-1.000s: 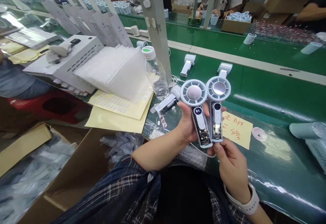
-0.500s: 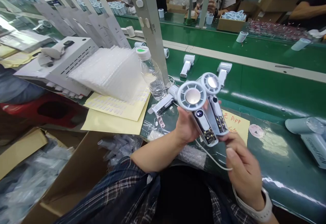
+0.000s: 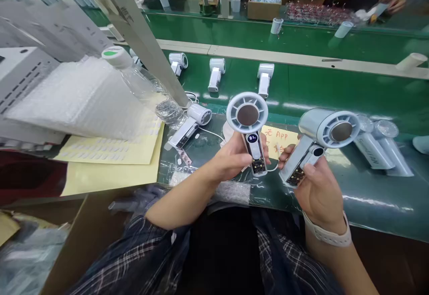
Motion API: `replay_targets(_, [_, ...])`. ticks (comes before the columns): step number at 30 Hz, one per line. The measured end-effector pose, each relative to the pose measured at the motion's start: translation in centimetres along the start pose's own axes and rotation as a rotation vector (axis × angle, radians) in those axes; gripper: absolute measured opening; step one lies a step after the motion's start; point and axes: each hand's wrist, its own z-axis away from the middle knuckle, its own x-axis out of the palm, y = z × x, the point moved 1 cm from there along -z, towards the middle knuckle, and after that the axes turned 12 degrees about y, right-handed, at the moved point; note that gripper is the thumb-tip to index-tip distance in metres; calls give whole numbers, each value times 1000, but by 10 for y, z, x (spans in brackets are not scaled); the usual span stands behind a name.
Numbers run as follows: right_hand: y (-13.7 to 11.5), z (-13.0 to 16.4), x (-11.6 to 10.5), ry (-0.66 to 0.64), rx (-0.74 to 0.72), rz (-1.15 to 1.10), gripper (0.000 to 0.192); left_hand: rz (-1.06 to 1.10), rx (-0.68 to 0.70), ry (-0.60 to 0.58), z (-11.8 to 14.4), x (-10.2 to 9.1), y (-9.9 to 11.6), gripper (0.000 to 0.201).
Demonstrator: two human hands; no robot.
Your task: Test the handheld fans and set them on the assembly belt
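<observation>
1. Two hands in view: left hand [image 3: 234, 158] and right hand [image 3: 317, 187], both raised over the near edge of the green table [image 3: 335, 85].
2. Two handheld fans held, one per hand.
3. Left fan [image 3: 250, 129]: upright, round head on top, lit display on the handle facing the camera; left grip closed around the lower handle, thumb on the front.
4. Right fan [image 3: 321, 138]: tilted, head leaning up and to the right, handle sloping down-left into the palm; right grip closed around the handle, bare circuit end showing just below the fingers.
5. Fans apart, not touching; a yellow note [image 3: 279, 138] with red writing lying on the table between and behind them.
6. One thin white cable [image 3: 273, 168] running at the foot of the left fan.
7. Three more fans standing in a row farther back on the table [image 3: 216, 73], one fan lying beside the water bottle [image 3: 189, 125].
8. One clear water bottle [image 3: 147, 91] with a green-topped cap, tilted, left of the hands.
9. One stack of bubble wrap sheets [image 3: 77, 100] over yellow sticker sheets [image 3: 110, 152].
10. One pale watch strap [image 3: 330, 234] on the right wrist.
</observation>
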Motion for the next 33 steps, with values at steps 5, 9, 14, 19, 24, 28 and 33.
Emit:
replay_targets(5, [-2, 5, -2, -99, 0, -80, 22, -110, 48, -96, 3, -2, -8, 42])
replay_targets(9, [-2, 6, 1, -142, 14, -90, 22, -137, 58, -116, 1, -5, -7, 45])
replay_targets(14, [1, 3, 4, -113, 64, -81, 30, -108, -28, -108, 0, -5, -2, 60])
replay_targets(19, [9, 1, 6, -44, 82, -63, 32, -96, -70, -134, 3, -1, -1, 65])
replay_targets(24, [14, 1, 8, -7, 92, -69, 34, -130, -61, -128, 3, -2, -2, 52])
replay_targets(28, [12, 2, 7, -6, 143, -98, 38, -141, -15, -137, 1, -4, -3, 47])
replay_targets(33, [8, 3, 5, -37, 165, -127, 37, -165, 12, -171, 2, -4, 0, 45])
